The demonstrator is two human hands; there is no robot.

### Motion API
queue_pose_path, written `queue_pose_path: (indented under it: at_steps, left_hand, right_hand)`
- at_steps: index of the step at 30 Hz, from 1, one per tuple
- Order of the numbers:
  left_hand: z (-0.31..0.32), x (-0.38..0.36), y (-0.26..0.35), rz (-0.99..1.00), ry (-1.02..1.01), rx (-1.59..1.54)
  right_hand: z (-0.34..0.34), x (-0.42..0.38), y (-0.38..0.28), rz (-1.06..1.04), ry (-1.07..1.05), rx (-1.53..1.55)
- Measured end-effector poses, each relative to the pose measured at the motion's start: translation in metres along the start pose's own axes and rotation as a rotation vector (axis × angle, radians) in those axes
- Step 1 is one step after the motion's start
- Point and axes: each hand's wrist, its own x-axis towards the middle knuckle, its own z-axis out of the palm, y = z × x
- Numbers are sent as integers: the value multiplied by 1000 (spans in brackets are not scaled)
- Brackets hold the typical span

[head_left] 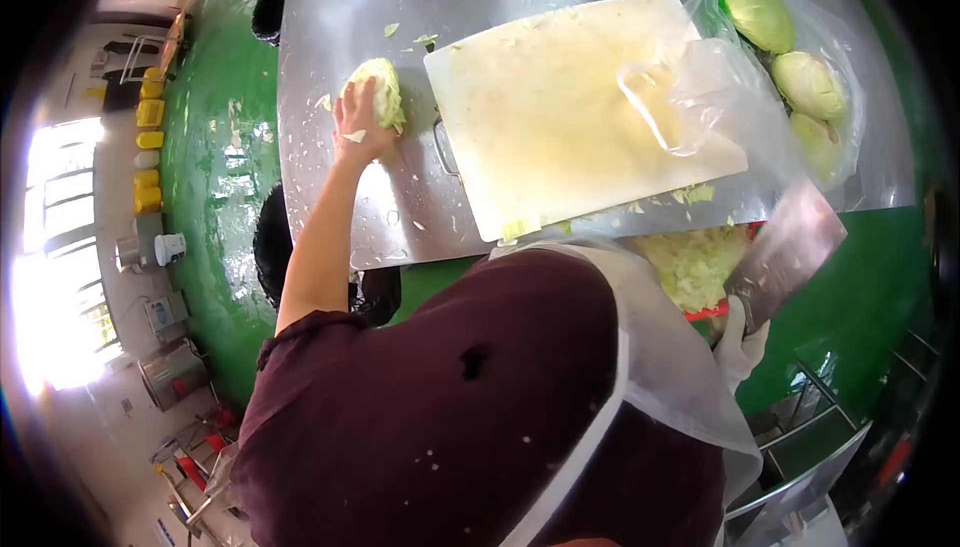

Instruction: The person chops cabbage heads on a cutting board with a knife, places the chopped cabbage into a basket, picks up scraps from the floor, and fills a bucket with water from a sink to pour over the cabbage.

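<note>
My bare left hand (362,129) has its fingers curled over a pale green cabbage (384,82) on the metal table, left of the cutting board. A small leaf scrap sticks to the back of that hand. My right hand (738,349), in a white glove, grips a cleaver (790,247) by its handle, which my fingers mostly hide. Its broad blade points up and to the right, beyond the table's near edge. The white cutting board (560,117) carries wet yellowish stains and a few leaf bits along its near edge.
A clear plastic bag (735,87) holding several whole cabbages (808,85) lies at the right, partly over the board. Below the table edge sits a red container (708,312) of chopped cabbage (690,265). Scraps dot the metal table (340,7); the floor (215,147) is green.
</note>
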Motion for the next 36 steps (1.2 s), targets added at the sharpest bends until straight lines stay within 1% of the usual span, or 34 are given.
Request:
queue_pose_path:
  at_steps: [2, 3, 4, 5, 6, 7, 8, 10, 11, 13, 14, 15, 16, 17, 18, 19, 20, 21, 22, 24, 25, 26, 27, 29, 31, 33, 34, 35, 36]
  left_hand:
    - [15, 14, -20, 37, 62, -139]
    - [5, 13, -13, -15, 104, -372]
    - [30, 27, -39, -15, 148, -580]
    - [25, 32, -43, -119, 53, -858]
    - [-6, 14, -16, -207, 72, -1122]
    - [-15, 11, -12, -164, -4, -1446]
    - [-27, 2, 10, -246, 30, -1683]
    - [-37, -7, 31, -226, -116, -1927]
    - [-33, -9, 40, -173, -184, -1935]
    - [-26, -12, 59, -60, -298, -1943]
    - [-26, -18, 77, -4, -376, -1941]
    - [-25, -22, 97, -72, -435, -1864]
    - [-7, -18, 108, -47, -499, -1871]
    - [-6, -21, 132, -55, -557, -1789]
    - [-9, -23, 155, -5, -634, -1736]
    - [-18, -29, 182, 45, -616, -1753]
    - [-9, -24, 193, 63, -634, -1647]
    - [1, -17, 203, 82, -610, -1602]
    - [9, -11, 210, 91, -589, -1554]
    - [17, -4, 214, 161, -260, -1222]
    - [0, -11, 217, 223, -23, -904]
    - [5, -11, 211, 384, 150, -818]
    - [6, -8, 205, 554, 329, -720]
    - [11, -19, 198, 738, 212, -722]
    - [7, -35, 204, 912, 126, -625]
    - [13, -40, 212, 882, 195, -660]
    - [16, -42, 220, 848, 225, -662]
    - [20, -49, 229, 814, 253, -667]
    - [25, -53, 234, 778, 284, -673]
  right_hand:
    - [-3, 11, -3, -193, -271, -249]
    - [-6, 26, -9, -287, -398, -378]
    - [5, 35, -28, -434, -503, -474]
    - [23, 41, -50, -571, -607, -574]
    - [36, 46, -62, -633, -673, -687]
    - [46, 57, -71, -693, -740, -801]
    - [56, 73, -71, -776, -779, -864]
    - [62, 120, -73, -951, -833, -936]
    - [62, 144, -78, -1044, -854, -938]
    - [46, 201, -91, -1026, -639, -990]
    - [29, 230, -124, -1433, -591, -1411]
    - [14, 263, -132, -1165, -462, -1373]
    - [0, 296, -141, -917, -316, -1304]
    - [-19, 315, -165, -530, -215, -1030]
    - [-46, 344, -164, -382, -160, -803]
    - [-73, 373, -163, -259, -82, -561]
    - [-96, 376, -166, 21, -40, 39]
    - [-116, 382, -158, -24, 63, 94]
    - [-131, 358, -162, -29, 158, -10]
    - [-168, 368, -128, -70, 156, 317]
    - [-186, 369, -116, -24, 197, 494]
    - [-226, 398, -94, -58, 86, 559]
    - [-200, 355, -121, -129, 196, 582]
    - [-142, 258, -182, -276, 418, 598]
    - [-98, 196, -205, -345, 368, 382]
    - [-68, 166, -186, -330, 120, 154]
    - [-37, 140, -172, -377, -37, 129]
    - [-3, 108, -174, -340, -237, 2]
    - [24, 97, -162, -108, -328, -175]
